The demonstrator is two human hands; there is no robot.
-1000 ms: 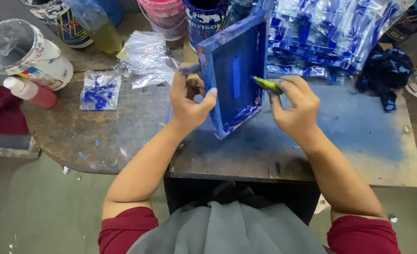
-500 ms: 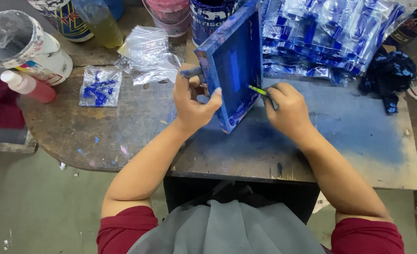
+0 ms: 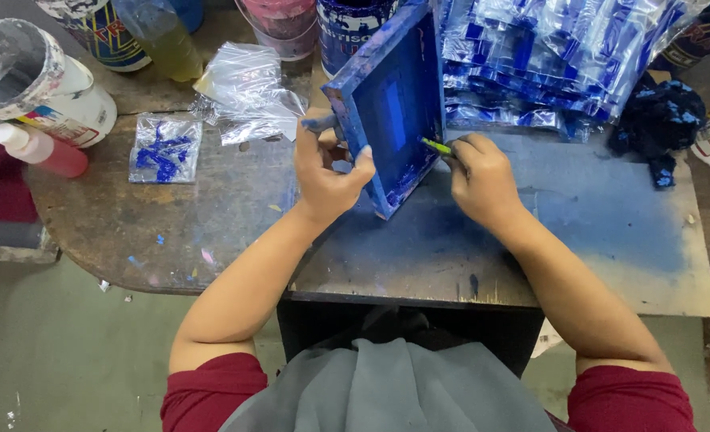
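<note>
The grip of the left hand [image 3: 327, 172] is clamped on the blue-stained printing frame [image 3: 391, 100], thumb hooked over its near left rail and fingers wrapped behind, so the frame stands tilted on its lower edge on the counter [image 3: 595, 240], mesh face turned toward the person. The right hand [image 3: 483, 180] is pinched shut on a thin yellow-green tool [image 3: 435, 146] whose tip touches the frame's right rail.

The frame looks stiff and light — a rigid border around a thin screen, and one hand props it without strain. Its rails are coated in blue ink, so they are probably slick and will mark whatever touches them; the stretched middle is the delicate part and likely to sag or tear under a fingertip. The safest hold is on the rails, near a corner, as the left hand has it. The tool is slim and easily rolled between fingers, so a firm pinch close to its tip suits it.

Just behind the frame lies a heap of blue-printed plastic bags [image 3: 547, 60]; to the left sit crumpled clear plastic [image 3: 247, 92], a small ink-smeared sheet [image 3: 163, 148], a pink squeeze bottle [image 3: 39, 150] and ink tubs [image 3: 39, 84]
</note>
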